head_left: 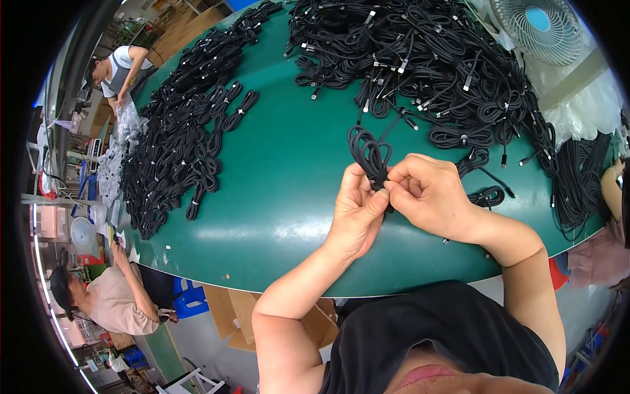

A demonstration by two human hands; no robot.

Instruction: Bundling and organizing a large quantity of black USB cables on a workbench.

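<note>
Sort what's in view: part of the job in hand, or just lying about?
Likely in the job:
black cable coil, in left hand and right hand
black cable heap, upper right
coiled bundles, left
green tabletop

Likely just about:
fan, top right
blue stool
open cardboard box

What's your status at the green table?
Left hand and right hand gripping black cable bundle. Bundle held over green table. Big cable pile beyond it.

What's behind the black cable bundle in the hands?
Green tabletop shows beside the cable bundle; anything directly behind is covered by it, the left hand and the right hand.
</note>
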